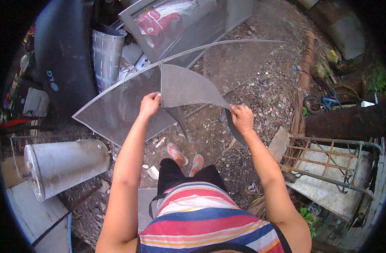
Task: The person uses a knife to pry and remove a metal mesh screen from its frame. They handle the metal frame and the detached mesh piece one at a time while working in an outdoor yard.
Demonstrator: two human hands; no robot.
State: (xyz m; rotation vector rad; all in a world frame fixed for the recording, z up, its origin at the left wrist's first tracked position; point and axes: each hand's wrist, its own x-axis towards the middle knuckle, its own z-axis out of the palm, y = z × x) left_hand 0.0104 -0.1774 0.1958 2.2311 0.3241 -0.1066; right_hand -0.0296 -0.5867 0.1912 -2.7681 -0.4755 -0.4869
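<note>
a: what is at the far left?

b: a pale metal drum (70,164), lying on its side. above it in view stands a dark curved panel (62,50), cut off at the upper edge. it carries pale lettering and a round emblem.

a: locate the workpiece and the left hand.

b: a dark mesh sheet (121,105) with a light curved border spreads across the middle. the left hand (150,104) is closed on the left edge of a gray mesh flap (190,86); its fingers are partly hidden. whether flap and sheet are joined cannot be told.

a: what lies beyond the flap?

b: a framed screen panel (136,34), also cut off at the top. a red shape shows at its mesh, hard to make out.

a: state of the right hand?

b: the right hand (241,119) grips the flap's right end. a dark strip hangs below, partly covered by the forearm.

a: surface and surroundings?

b: the ground (260,97) is soil with gravel and scraps. at right, a rusty metal rack (323,162) rests over a pale slab. the dark lens rim hides the corners.
</note>
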